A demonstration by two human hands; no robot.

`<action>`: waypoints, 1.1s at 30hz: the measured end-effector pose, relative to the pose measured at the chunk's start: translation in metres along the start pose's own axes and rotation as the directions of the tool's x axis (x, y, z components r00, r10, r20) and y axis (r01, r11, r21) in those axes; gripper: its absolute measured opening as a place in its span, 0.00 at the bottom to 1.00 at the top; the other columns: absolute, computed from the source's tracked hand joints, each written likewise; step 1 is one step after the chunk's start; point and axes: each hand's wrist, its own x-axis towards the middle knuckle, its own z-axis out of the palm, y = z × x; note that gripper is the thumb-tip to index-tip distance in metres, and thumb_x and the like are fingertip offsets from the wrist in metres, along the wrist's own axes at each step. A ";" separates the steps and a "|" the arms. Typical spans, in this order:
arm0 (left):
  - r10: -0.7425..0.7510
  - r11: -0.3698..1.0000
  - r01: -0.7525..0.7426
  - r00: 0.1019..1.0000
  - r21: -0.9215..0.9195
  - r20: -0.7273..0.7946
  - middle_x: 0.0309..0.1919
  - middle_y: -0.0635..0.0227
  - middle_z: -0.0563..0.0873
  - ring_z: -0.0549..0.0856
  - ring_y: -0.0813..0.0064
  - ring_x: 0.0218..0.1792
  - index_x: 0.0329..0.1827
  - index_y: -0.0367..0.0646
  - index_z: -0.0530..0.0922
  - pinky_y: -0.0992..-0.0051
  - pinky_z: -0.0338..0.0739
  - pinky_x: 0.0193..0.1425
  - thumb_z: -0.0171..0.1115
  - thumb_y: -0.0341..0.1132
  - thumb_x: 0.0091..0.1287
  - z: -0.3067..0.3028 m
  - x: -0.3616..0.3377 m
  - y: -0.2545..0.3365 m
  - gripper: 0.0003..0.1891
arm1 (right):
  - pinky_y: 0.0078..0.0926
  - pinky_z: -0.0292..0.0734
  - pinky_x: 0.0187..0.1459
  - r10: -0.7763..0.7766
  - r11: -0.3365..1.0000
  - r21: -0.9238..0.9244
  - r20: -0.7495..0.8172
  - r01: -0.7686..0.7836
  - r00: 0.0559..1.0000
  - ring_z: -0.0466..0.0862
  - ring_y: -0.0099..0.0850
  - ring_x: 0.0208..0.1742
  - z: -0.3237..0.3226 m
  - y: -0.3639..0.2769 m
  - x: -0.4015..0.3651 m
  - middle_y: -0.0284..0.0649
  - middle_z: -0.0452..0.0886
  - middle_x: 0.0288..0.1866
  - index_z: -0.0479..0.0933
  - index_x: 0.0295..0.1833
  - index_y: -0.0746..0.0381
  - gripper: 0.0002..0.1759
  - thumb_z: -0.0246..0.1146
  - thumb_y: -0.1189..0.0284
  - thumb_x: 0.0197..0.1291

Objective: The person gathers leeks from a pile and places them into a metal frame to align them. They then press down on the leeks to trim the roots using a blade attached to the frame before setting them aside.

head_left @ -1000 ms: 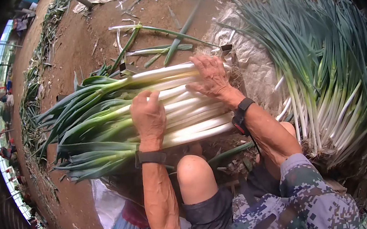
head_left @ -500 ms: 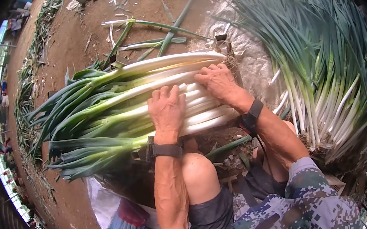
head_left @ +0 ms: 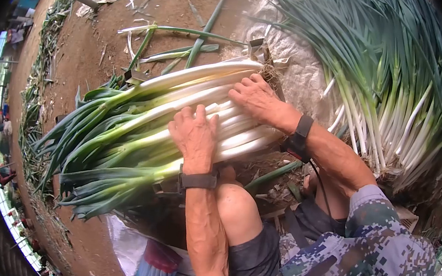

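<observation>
A thick bundle of long green onions (head_left: 152,113) lies slantwise before me, white root ends to the right and green leaves to the left. My left hand (head_left: 194,134) rests on top of the middle of the stalks, its fingers curled over them. Nearer the roots, my right hand (head_left: 257,99) bends its fingers around the white shanks; the fingertips are partly hidden. Both wrists wear dark bands. Under the bundle is a holder, of which a metal bracket (head_left: 257,44) shows near the root end.
A large heap of green onions (head_left: 387,86) covers the ground at the right, on a pale sheet (head_left: 292,53). Loose leaves (head_left: 182,50) litter the brown soil beyond the bundle. By my knee stands a blue bundle with a dark red top (head_left: 158,268). Distant people show at the far left.
Both hands have shifted slightly to the left along the stalks. The bundle stays nearly where it was, and the whole view has moved a little.
</observation>
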 end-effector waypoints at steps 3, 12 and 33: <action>0.088 0.995 -0.092 0.992 -0.039 -0.091 0.58 0.59 0.82 0.78 0.56 0.61 0.63 0.54 0.80 0.51 0.67 0.68 0.69 0.50 0.66 0.003 -0.007 -0.004 0.24 | 0.37 0.66 0.61 -0.010 0.999 0.031 -0.023 0.010 1.000 0.78 0.33 0.53 -0.007 0.000 -0.004 0.36 0.77 0.43 0.80 0.46 0.56 0.09 0.56 0.70 0.64; 0.110 0.993 -0.111 0.993 -0.041 -0.032 0.58 0.61 0.82 0.80 0.58 0.61 0.67 0.60 0.77 0.45 0.61 0.74 0.68 0.48 0.67 -0.001 0.000 0.000 0.25 | 0.36 0.71 0.53 -0.009 0.999 -0.041 -0.241 -0.001 0.971 0.80 0.33 0.48 0.009 -0.002 -0.005 0.36 0.80 0.43 0.80 0.43 0.56 0.08 0.57 0.70 0.63; 0.041 0.994 -0.050 0.994 0.092 0.106 0.55 0.63 0.83 0.80 0.60 0.59 0.66 0.60 0.77 0.39 0.63 0.68 0.67 0.56 0.64 0.009 -0.002 0.008 0.28 | 0.37 0.75 0.45 0.138 0.986 0.096 -0.040 -0.133 0.990 0.80 0.36 0.49 0.005 -0.006 0.005 0.37 0.78 0.41 0.83 0.41 0.52 0.07 0.61 0.70 0.58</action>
